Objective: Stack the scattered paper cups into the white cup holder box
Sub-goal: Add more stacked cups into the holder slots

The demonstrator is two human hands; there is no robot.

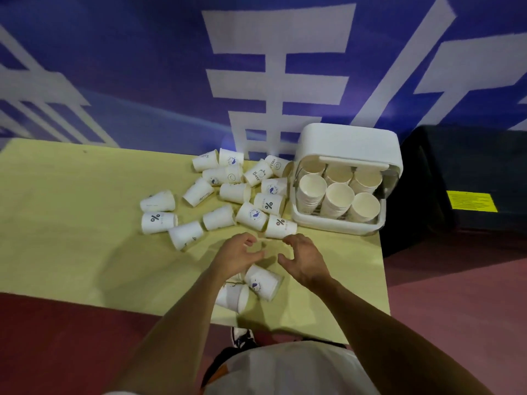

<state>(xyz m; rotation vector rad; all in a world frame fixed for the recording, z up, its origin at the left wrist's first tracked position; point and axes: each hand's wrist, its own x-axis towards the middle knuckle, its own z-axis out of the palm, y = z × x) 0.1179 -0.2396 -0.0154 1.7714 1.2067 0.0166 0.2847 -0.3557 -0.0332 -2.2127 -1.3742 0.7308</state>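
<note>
1. While poised above the near part of the desk (71, 223), the left hand (238, 258) and right hand (305, 258) face each other, fingers loosely curved, holding nothing.
2. Two fallen cups (263, 282) lie nearer, under the wrists. Scattered paper cups (251, 215) lie just beyond.
3. The white cup holder box (336, 226) stands far right, holding six cup stacks (338, 199).

event hall, going by blue banner (137, 81), red floor (57, 337).

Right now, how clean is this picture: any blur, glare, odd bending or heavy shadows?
Head view: the wide lens bends the table edges and makes the box lean outward; the light is dim, with no hard glare; the left hand and right hand look slightly soft, with faint shadows under them.
</note>
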